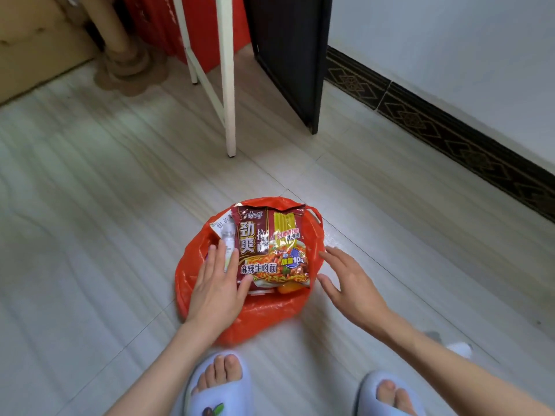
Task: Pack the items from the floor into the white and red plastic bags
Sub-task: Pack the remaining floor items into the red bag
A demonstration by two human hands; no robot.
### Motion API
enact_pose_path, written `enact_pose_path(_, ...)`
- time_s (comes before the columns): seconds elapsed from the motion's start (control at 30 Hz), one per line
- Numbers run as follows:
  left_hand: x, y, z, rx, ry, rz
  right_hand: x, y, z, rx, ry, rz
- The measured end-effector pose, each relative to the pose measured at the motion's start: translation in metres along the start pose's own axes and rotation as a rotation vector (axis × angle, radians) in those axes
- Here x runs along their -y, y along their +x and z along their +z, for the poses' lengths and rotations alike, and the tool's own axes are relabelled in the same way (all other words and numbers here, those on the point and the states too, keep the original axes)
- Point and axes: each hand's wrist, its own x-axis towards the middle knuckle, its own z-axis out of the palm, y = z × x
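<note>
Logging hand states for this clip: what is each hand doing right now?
Left hand: open, flat, fingers resting on the noodle packet in the red bag.
Right hand: open, fingers spread, holding nothing, beside the bag.

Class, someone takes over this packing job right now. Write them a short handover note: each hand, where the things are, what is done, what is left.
Left hand: open, flat on the red bag, fingertips touching the noodle packet.
Right hand: open, beside the bag's right edge, holding nothing.
Things: noodle packet, small white bottle, white box and an orange item sit in the red bag on the floor.
Done: these are packed.
Left: no white bag in view; red bag handles not yet gathered.
</note>
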Motion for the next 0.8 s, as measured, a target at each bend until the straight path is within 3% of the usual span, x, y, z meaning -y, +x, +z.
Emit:
enact_pose_path(0.13, -0.029, 0.0, -0.004, -0.121, -0.044, 0.141, -0.055, -0.041, -0.01, -0.131, 0.041, 0.213)
enact_pose_path(0.27, -0.087, 0.001, 0.009, -0.159, -0.007, 0.445, -0.117, -0.09, -0.016, -0.216, 0.057, 0.434)
enact_pose_path(0.37, -0.143, 0.003, 0.038, -0.037, 0.019, 0.63, -0.158, -0.126, -0.018, -0.223, 0.046, 0.553)
enact_pose_path(0.57, -0.206, 0.002, 0.107, 0.339, -0.006, 0.721, -0.205, -0.17, -0.002, -0.257, 0.169, 0.827)
enact_pose_path(0.7, -0.217, 0.006, 0.135, 0.302, -0.042, 0.734, -0.209, -0.168, 0.016, -0.254, 0.332, 0.929)
enact_pose_path(0.8, -0.241, 0.009, 0.146, 0.409, -0.031, 0.694, -0.213, -0.155, 0.018, -0.24, 0.475, 1.044)
